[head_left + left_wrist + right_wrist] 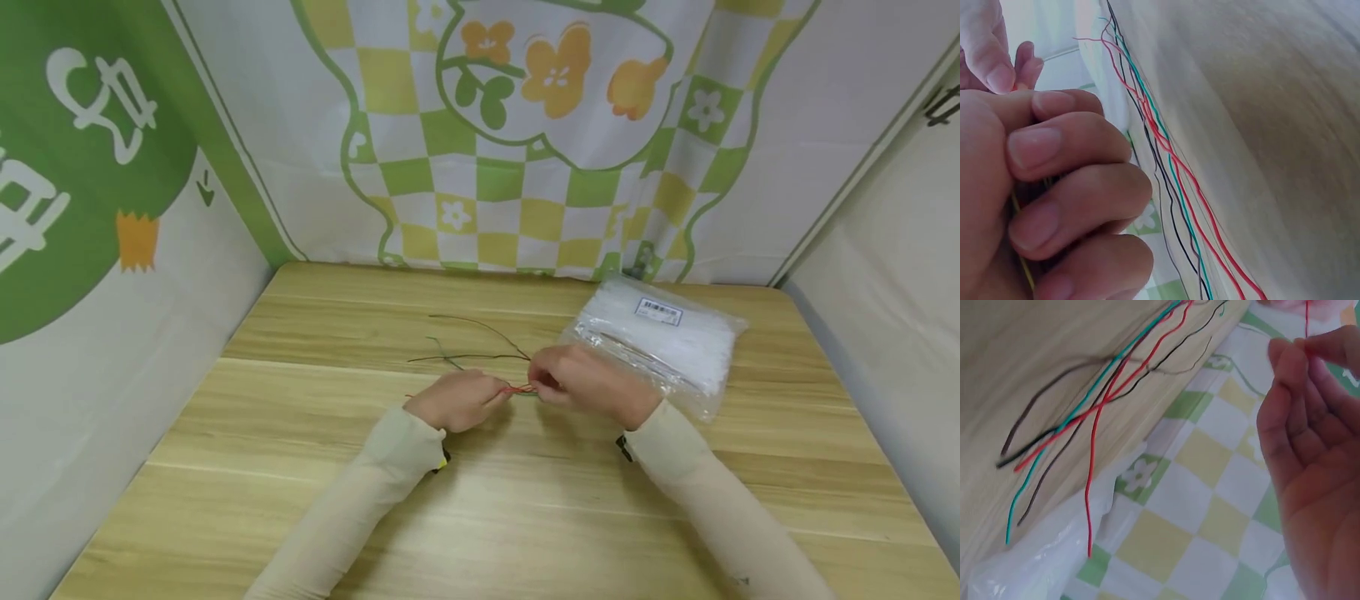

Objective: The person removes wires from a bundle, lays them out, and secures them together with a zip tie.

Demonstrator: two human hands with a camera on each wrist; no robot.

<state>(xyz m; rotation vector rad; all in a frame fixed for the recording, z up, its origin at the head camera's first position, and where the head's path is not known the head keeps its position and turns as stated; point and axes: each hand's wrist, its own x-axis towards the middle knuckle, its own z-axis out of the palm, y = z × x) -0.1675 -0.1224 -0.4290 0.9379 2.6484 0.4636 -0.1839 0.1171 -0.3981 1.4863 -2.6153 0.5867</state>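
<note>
My left hand (461, 400) has its fingers curled, and a yellowish strand (1024, 269) shows inside them in the left wrist view. Close to its right, my right hand (581, 383) pinches a thin red wire (1307, 322) between thumb and forefinger; the wire runs to the left hand. A loose bunch of thin wires lies on the table beneath and behind the hands, with red wires (1194, 178), a green wire (1141, 75), a black wire (1175, 215) and a brown wire (1035, 400). Some of their lengths are hidden by the hands in the head view.
A clear plastic bag (675, 333) of white contents, with a barcode label (659, 312), lies at the back right, beside the right hand. The wooden table (517, 533) meets a patterned curtain (517, 208) at the back. Fabric walls stand on both sides.
</note>
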